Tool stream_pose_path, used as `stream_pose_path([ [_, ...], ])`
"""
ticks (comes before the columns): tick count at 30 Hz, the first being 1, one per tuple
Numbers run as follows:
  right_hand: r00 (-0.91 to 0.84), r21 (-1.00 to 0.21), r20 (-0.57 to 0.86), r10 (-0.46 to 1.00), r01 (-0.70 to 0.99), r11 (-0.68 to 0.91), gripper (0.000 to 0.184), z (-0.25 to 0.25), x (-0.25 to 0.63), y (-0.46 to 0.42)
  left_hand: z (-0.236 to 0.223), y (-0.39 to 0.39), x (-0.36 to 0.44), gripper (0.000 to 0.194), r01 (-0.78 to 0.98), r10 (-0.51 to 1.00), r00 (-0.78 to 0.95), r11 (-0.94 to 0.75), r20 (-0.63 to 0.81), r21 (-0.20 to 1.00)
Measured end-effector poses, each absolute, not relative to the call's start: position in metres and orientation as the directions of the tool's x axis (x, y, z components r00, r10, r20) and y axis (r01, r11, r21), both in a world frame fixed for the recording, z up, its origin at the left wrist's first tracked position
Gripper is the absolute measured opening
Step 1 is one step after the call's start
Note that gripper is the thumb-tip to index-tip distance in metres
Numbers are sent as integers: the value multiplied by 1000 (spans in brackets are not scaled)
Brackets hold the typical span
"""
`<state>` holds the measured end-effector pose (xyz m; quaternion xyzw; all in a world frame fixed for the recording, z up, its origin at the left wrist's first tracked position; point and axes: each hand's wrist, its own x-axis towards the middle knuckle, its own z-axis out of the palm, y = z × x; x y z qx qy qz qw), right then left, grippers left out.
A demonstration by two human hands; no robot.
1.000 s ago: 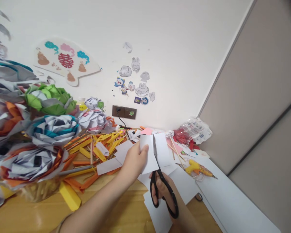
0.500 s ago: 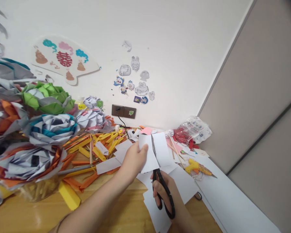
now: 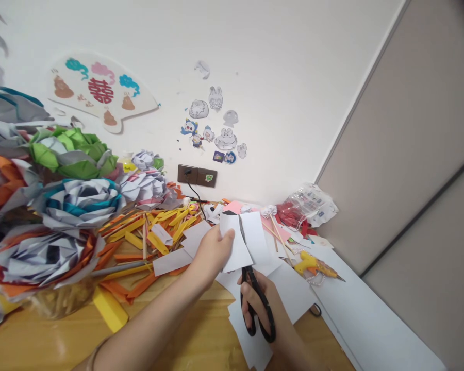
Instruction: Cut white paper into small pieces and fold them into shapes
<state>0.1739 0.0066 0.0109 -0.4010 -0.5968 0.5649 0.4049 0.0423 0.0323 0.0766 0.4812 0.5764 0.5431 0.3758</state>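
Note:
My left hand (image 3: 217, 248) pinches a white sheet of paper (image 3: 235, 242) by its left side, thumb on top. Below it, my right hand (image 3: 261, 293) has its fingers through the handles of black-handled scissors (image 3: 257, 304). The blades run up into the paper, which is split by a long slit, its right part (image 3: 255, 238) lying to the right of the cut. More loose white sheets (image 3: 290, 288) are spread under and beside both hands on the wooden table (image 3: 181, 335).
Folded paper flowers (image 3: 81, 203) are heaped at the left. Yellow and orange paper strips (image 3: 139, 247) lie in the middle. To the right are a yellow glue gun (image 3: 313, 265), a bead string and a plastic bag (image 3: 313, 203). A wall socket (image 3: 197, 175) holds a plugged cable.
Both hands, the paper and the scissors have shifted very slightly left. The scissor handles look a little further apart, and the slit between the paper's two parts remains.

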Motion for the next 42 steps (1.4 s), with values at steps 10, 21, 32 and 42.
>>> stream_pose_path([
  [10, -358, -999, -43, 933, 4, -45, 55, 10, 170, 7, 50, 41, 43, 10, 64, 967, -249, 81, -63, 995],
  [21, -351, -977, -155, 923, 191, -92, 55, 0, 159, 12, 36, 34, 31, 14, -59, 962, -248, 98, -110, 993],
  [32, -542, -986, -158, 825, 124, -108, 51, 15, 169, 19, 42, 21, 29, 17, -77, 983, -128, 123, -132, 989],
  [42, -569, -984, -175, 803, 127, -124, 55, 17, 172, 14, 41, 26, 17, 13, 120, 964, -263, 75, -42, 990],
])
